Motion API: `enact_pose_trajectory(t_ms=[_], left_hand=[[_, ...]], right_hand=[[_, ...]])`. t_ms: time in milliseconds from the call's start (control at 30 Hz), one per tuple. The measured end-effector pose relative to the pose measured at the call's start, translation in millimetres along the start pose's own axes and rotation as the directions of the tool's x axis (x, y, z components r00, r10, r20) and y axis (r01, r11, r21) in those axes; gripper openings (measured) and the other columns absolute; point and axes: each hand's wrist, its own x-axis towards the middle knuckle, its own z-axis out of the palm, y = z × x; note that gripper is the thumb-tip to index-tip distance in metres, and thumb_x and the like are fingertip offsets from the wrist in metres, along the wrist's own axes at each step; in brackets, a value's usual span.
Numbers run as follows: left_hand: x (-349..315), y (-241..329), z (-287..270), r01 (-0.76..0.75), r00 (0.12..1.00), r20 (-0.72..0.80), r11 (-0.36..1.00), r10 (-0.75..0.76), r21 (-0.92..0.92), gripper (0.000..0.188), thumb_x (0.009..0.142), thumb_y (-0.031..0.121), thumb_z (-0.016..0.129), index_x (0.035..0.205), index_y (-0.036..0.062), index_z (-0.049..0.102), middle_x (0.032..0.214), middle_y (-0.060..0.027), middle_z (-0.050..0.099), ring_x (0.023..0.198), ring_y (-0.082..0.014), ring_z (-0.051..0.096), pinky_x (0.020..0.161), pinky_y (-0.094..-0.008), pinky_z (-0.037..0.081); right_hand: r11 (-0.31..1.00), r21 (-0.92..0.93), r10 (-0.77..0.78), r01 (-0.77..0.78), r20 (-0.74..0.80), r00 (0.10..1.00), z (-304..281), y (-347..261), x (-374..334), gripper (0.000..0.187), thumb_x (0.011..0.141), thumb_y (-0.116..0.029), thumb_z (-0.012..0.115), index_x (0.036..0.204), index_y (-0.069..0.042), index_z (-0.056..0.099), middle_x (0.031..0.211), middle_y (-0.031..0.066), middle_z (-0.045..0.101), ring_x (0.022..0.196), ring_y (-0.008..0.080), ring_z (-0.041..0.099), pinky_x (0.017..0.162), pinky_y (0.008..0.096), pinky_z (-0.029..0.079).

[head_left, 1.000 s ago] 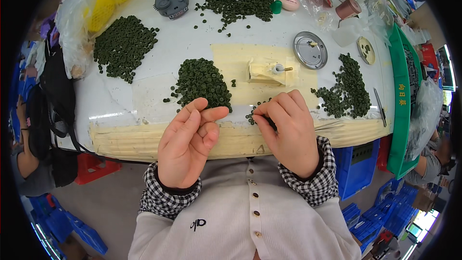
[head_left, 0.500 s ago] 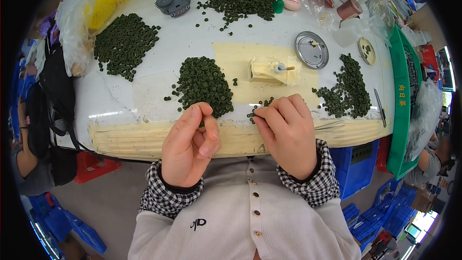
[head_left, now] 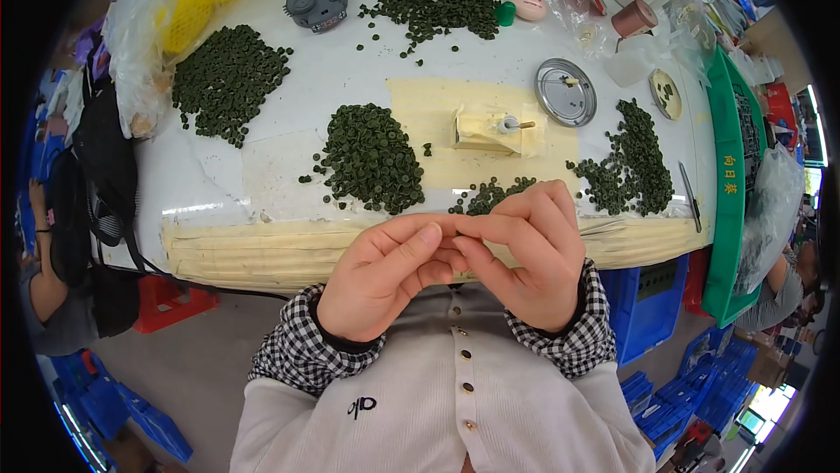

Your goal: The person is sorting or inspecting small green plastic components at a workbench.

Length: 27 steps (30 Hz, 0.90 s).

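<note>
My left hand [head_left: 381,276] and my right hand [head_left: 538,254] meet at the fingertips just above the table's front edge. Both are closed in a pinch; a tiny dark bit shows between them, too hidden to name. Beyond my left hand lies a heap of small dark green round parts [head_left: 372,158], like little wheels. A smaller group of tiny green round pieces [head_left: 488,198] lies just past my right fingers. To the right spreads another pile of green round parts [head_left: 637,158].
Farther off are two more green heaps, one left [head_left: 229,84] and one at the back [head_left: 437,7]. A taped block with a metal pin [head_left: 499,129] stands mid-table, near a round metal lid [head_left: 566,92]. A grey model turret [head_left: 315,2], tweezers [head_left: 690,196] and a green tray [head_left: 728,237] surround.
My left hand has moved right, and my right hand has lifted from the small group of green pieces toward me. Their fingertips now meet.
</note>
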Motion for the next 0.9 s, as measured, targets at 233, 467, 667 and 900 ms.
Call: enact_pose_trajectory(t_ms=[233, 467, 667, 900], left_hand=[[-0.9, -2.2, -8.4, -0.053, 0.998, -0.025, 0.998, 0.054, 0.035, 0.017, 0.096, 0.011, 0.056, 0.107, 0.0013, 0.063, 0.098, -0.0066, 0.067, 0.066, -0.0046, 0.045, 0.059, -0.0184, 0.038], [-4.4, 8.6, -9.3, -0.126, 0.981, -0.151, 0.992, 0.123, -0.014, 0.013, 0.095, 0.008, 0.054, 0.105, 0.0036, 0.061, 0.094, -0.0073, 0.067, 0.058, -0.0024, 0.041, 0.053, -0.0177, 0.035], [-3.6, 7.1, -11.9, -0.124, 0.987, -0.112, 0.988, 0.113, -0.097, 0.015, 0.097, 0.013, 0.053, 0.106, 0.0033, 0.061, 0.093, -0.0072, 0.068, 0.058, -0.0029, 0.040, 0.054, -0.0175, 0.034], [-3.0, 4.8, -9.6, -0.104, 0.990, -0.103, 0.991, 0.096, -0.080, 0.017, 0.099, 0.018, 0.052, 0.102, 0.0033, 0.060, 0.086, -0.0047, 0.066, 0.058, -0.0033, 0.039, 0.054, -0.0173, 0.034]], right_hand=[[0.990, 0.103, 0.090, -0.092, 0.025, 0.996, -5.4, -0.9, -2.4, 0.025, 0.063, 0.000, 0.077, 0.087, -0.006, 0.069, 0.077, 0.0046, 0.057, 0.070, 0.0223, 0.052, 0.060, 0.0315, 0.043], [0.983, -0.120, 0.150, -0.138, 0.099, 0.984, -9.0, 16.0, -9.5, 0.017, 0.068, -0.002, 0.075, 0.081, -0.006, 0.066, 0.077, 0.0051, 0.057, 0.074, 0.0245, 0.052, 0.065, 0.0341, 0.043], [0.975, -0.214, 0.099, -0.062, 0.164, 0.981, 5.7, 15.3, -10.2, 0.014, 0.070, -0.005, 0.071, 0.080, -0.006, 0.062, 0.076, 0.0047, 0.052, 0.075, 0.0247, 0.050, 0.068, 0.0352, 0.042], [0.988, -0.107, 0.122, -0.109, 0.123, 0.985, 2.7, 15.4, -8.2, 0.015, 0.071, -0.005, 0.071, 0.082, -0.006, 0.061, 0.077, 0.0061, 0.052, 0.075, 0.0253, 0.049, 0.068, 0.0343, 0.042]])
